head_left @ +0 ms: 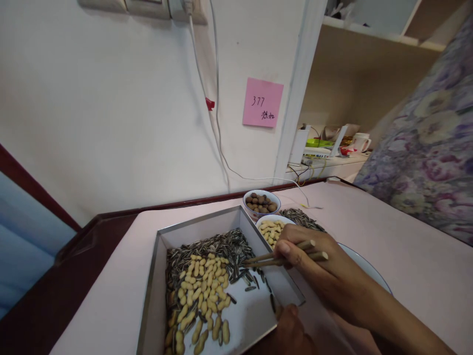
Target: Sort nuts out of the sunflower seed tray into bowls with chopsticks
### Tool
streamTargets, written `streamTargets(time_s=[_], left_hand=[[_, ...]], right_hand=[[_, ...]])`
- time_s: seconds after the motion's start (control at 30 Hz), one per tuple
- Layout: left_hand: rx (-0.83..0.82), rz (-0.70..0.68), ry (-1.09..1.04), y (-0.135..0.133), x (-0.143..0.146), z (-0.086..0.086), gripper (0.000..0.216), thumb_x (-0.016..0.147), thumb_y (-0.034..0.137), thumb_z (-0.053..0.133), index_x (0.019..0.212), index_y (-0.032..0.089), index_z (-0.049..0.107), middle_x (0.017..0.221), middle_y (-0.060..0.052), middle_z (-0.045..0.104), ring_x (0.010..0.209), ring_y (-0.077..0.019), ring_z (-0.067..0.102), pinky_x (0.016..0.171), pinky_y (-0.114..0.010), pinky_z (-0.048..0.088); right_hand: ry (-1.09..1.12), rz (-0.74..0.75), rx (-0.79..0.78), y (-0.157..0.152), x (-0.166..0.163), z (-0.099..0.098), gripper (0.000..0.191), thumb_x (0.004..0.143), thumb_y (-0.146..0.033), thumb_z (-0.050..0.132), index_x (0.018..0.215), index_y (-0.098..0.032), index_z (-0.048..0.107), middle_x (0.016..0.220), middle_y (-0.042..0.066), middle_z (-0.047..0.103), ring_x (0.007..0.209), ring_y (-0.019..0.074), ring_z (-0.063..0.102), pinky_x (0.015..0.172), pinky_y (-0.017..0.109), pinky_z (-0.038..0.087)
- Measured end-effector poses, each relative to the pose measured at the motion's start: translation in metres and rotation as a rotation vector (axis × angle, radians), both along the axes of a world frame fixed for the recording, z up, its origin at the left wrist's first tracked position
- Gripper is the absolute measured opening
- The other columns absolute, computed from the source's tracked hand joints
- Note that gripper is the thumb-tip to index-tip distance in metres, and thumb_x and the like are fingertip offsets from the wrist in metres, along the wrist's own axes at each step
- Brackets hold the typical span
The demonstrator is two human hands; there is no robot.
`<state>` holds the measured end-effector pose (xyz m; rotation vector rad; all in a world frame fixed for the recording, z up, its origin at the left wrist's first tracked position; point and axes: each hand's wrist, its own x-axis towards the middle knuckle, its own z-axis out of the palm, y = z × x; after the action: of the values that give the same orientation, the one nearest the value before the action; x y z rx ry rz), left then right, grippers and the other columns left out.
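My right hand [305, 251] is closed round a pair of wooden chopsticks [268, 259]. Their tips reach over the wall of a grey metal tray [254, 323] and touch or nearly touch the striped sunflower seeds [236, 246] inside. Whether a seed is between the tips I cannot tell. At the tray's near right corner, my left hand [291, 333] grips the rim, partly cut off by the bottom of the view. Unshelled peanuts [209, 281] lie in the tray's middle and near left, with seeds along the far and left sides.
Beyond the tray's right wall stand a bowl of brown round nuts [262, 203] and a bowl of peanuts [271, 230]. More sunflower seeds [301, 217] lie behind my right hand. A large plate rim [369, 266] shows past my wrist. A white cable [258, 178] runs to the table.
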<state>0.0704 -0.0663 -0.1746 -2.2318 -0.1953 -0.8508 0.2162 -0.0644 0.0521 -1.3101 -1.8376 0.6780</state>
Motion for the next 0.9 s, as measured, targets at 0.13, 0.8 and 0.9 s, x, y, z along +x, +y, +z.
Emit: streamTargets(time_s=[0.13,0.8,0.9], left_hand=[[0.005,0.023,-0.017,-0.001,0.002,0.002,0.017,0.1,0.039,0.07,0.09,0.024,0.069,0.062,0.01,0.063,0.063,-0.0103,0.062,0.106,-0.034,0.053],[0.074,0.043,-0.245,0.001,0.018,0.025,0.033,0.093,0.029,0.079,0.067,0.021,0.06,0.054,0.008,0.056,0.061,-0.0094,0.059,0.113,-0.031,0.047],[0.079,0.033,-0.31,0.001,0.02,0.018,0.031,0.095,0.034,0.076,0.07,0.022,0.062,0.059,0.008,0.061,0.067,-0.0094,0.062,0.115,-0.032,0.046]], right_hand=[[0.037,-0.015,0.05,-0.006,0.008,0.001,0.046,0.11,-0.049,0.044,0.077,-0.021,0.06,0.076,0.0,0.061,0.071,0.0154,0.057,0.065,0.028,0.044],[0.232,-0.621,0.582,-0.033,0.033,0.03,0.027,0.106,-0.043,0.057,0.088,-0.034,0.076,0.094,0.001,0.072,0.087,0.0243,0.07,0.081,0.04,0.052],[0.188,-0.41,0.515,-0.036,0.03,0.029,0.027,0.107,-0.04,0.056,0.092,-0.036,0.078,0.094,-0.001,0.075,0.087,0.0208,0.07,0.072,0.032,0.054]])
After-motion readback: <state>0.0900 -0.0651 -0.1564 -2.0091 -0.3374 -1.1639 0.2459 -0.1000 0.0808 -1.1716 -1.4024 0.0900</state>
